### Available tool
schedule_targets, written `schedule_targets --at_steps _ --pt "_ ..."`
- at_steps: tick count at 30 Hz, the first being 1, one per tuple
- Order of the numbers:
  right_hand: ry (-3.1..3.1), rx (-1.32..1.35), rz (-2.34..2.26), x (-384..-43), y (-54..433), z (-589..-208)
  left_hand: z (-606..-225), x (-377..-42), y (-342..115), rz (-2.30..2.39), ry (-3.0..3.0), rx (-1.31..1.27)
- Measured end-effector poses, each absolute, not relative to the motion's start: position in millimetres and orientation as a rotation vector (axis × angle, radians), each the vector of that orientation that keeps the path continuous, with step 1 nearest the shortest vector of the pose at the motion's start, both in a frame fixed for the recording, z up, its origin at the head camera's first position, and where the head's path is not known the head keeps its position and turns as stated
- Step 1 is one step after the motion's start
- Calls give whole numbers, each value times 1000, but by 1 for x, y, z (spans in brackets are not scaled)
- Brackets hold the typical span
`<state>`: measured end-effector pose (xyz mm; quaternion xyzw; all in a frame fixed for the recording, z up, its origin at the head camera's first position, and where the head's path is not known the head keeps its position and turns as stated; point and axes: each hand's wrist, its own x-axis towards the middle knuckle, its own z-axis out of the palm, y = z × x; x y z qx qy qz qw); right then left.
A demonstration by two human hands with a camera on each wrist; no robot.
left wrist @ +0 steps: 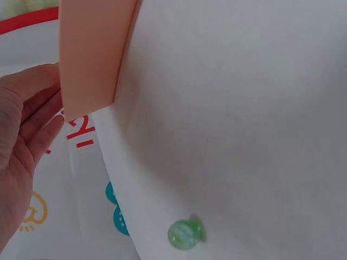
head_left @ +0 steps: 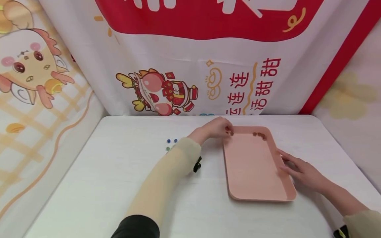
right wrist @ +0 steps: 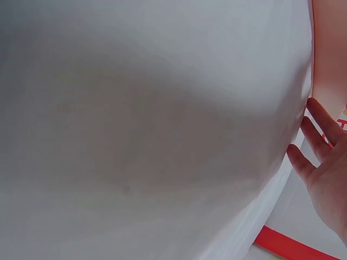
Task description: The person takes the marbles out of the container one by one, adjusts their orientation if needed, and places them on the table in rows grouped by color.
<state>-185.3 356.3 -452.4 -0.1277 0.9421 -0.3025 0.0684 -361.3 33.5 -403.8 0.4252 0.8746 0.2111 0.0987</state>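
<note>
- While the right hand (head_left: 303, 172) rested at the right wall of the tray (head_left: 253, 172), the left hand (head_left: 214, 128) reached to its far left corner
- Left grip: fingers bent by the rim, close to a brown ball (head_left: 232, 133); whether they were clamped on anything or apart from it, I could not tell
- Right grip: fingers fairly straight and spread apart, tips against the outer wall
- The tray lay on the table (head_left: 89, 191), right of centre, with more brown balls (head_left: 259, 134) near its far right corner
- Blue marbles (head_left: 168, 141) and a green marble (left wrist: 183, 234) lay outside it, to the left, near the left sleeve (head_left: 166, 172), which could have hidden others
- Step in hand, as I judged it: fingertip work on a ball in that corner, setting down or picking up, while the right hand steadied the tray
- The next move seemed to call for a light touch, the tray kept from sliding, and the left hand lifted clear of the rim before any reach to the marbles
</note>
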Motion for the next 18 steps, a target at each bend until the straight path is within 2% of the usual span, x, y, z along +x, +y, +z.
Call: schedule_targets --at_steps 18 --pt "2852 -413 -927 -184 356 -452 -420 -363 62 492 2649 1106"
